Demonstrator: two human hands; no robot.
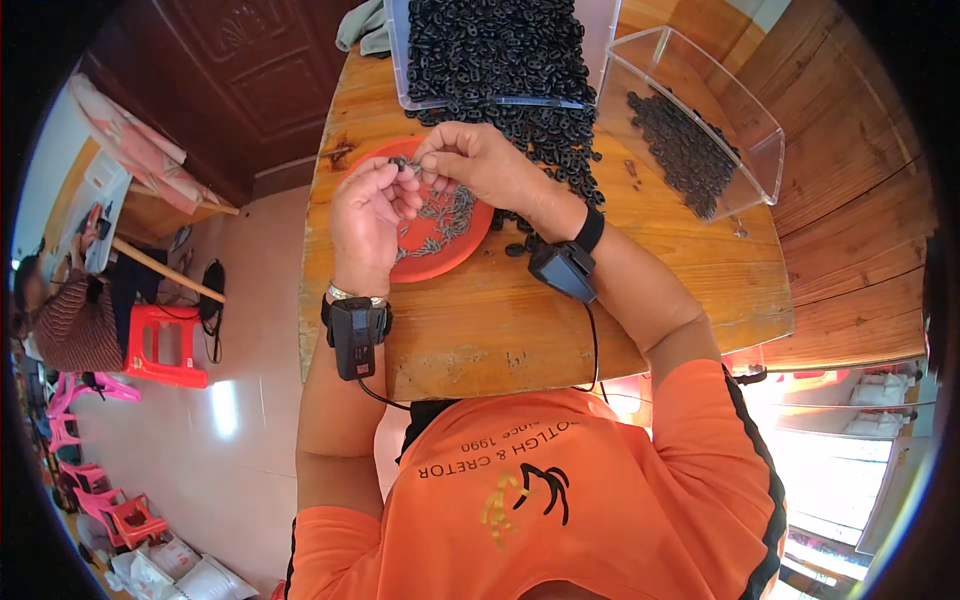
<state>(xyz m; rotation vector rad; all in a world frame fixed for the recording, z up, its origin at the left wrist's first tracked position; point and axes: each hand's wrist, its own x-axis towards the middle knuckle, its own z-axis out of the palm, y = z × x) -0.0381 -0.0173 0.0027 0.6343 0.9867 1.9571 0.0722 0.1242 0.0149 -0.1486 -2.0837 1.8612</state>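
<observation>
Over a round red plate [440,266], my two hands meet with their fingertips close together. My left hand [366,222] pinches a small black part [399,163] between thumb and forefinger. From the right, my right hand [487,168] comes in with thumb and forefinger closed against a tiny greyish piece, partly hidden by the fingers. Scattered on the plate below lie many small, slender grey pieces [452,215]. Small black oval parts with holes [545,140] spill across the table beside my right wrist.
A clear bin [401,70] packed with black parts stands at the table's far side. To its right, a transparent tray [768,160] holds a heap of dark small pieces [685,150]. Wood panelling [850,180] borders the right. Another person sits far left near a red stool [165,345].
</observation>
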